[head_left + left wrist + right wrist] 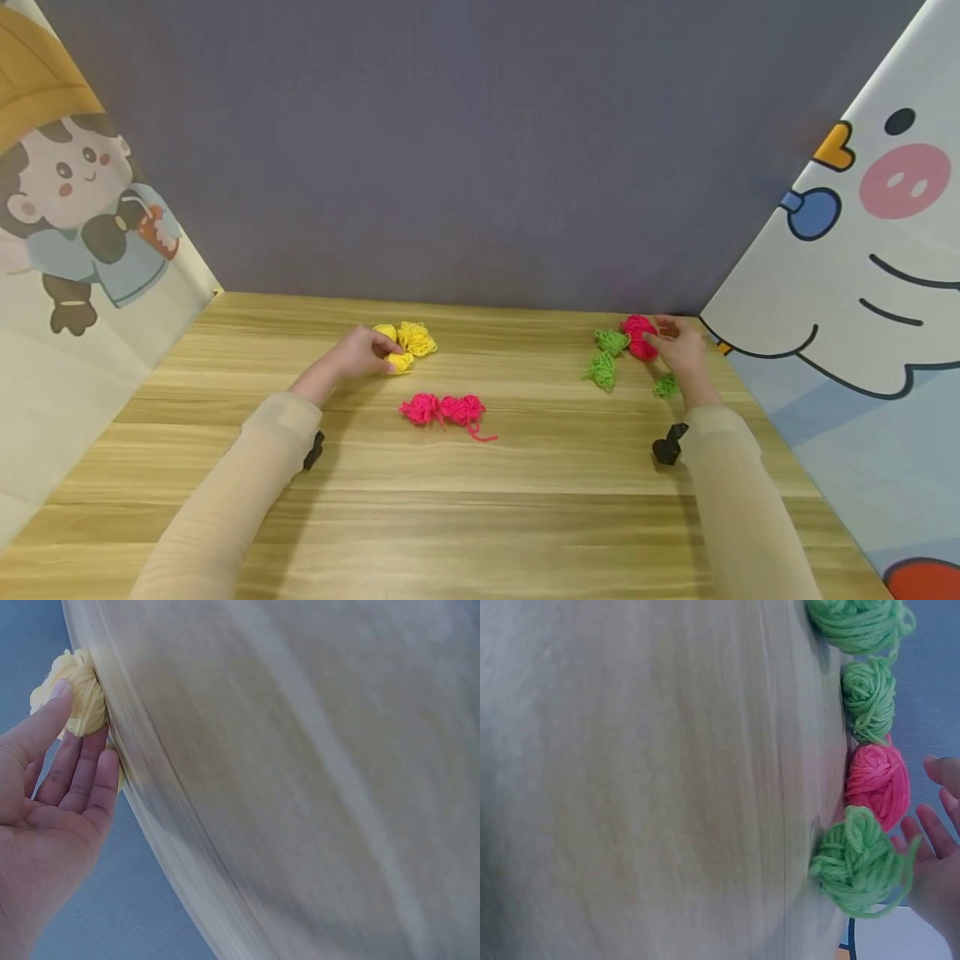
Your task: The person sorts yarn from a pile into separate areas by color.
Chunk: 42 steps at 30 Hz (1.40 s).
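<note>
My left hand [362, 352] pinches a small yellow yarn ball [401, 363] at the back left of the table. Its thumb lies against the yellow yarn [86, 705] in the left wrist view, with the fingers on the other side. More yellow yarn [417, 339] sits right beside it. At the back right, my right hand [681, 350] is beside a red yarn ball [639, 337], thumb and fingers spread apart. Two green yarn balls [602, 372] lie left of the red one. Another green yarn ball [859, 862] is nearer me, close to the right wrist.
Pink yarn bundles [442, 409] lie side by side mid-table, a loose strand trailing right. A grey panel [465, 167] stands behind the wooden table [465, 533]. Printed cartoon panels flank it. Black wrist devices [667, 447] show under both forearms.
</note>
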Motion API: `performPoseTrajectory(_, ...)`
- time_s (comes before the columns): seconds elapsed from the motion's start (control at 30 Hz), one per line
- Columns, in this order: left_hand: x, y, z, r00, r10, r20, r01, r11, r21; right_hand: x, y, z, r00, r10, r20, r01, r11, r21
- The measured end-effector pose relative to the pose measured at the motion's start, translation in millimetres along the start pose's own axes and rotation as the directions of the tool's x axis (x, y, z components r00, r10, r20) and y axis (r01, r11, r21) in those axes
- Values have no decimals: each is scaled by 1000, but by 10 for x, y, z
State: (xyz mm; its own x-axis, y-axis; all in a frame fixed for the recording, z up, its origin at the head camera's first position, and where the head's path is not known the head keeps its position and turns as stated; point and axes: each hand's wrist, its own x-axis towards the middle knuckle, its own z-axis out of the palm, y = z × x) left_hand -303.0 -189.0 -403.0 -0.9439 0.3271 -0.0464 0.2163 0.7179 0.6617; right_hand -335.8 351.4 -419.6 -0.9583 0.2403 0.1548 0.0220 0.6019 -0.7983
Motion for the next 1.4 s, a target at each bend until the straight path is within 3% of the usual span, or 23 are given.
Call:
performPoseTrajectory(0.87, 14, 8, -3, 1000, 9, 2, -9, 1000, -18, 77, -6, 72, 983, 112, 143, -103, 992, -68)
performPoseTrajectory(1.4, 9, 9, 0, 1000, -7, 10, 8, 1000, -18, 73, 37, 51, 980, 155, 126, -142, 984, -106)
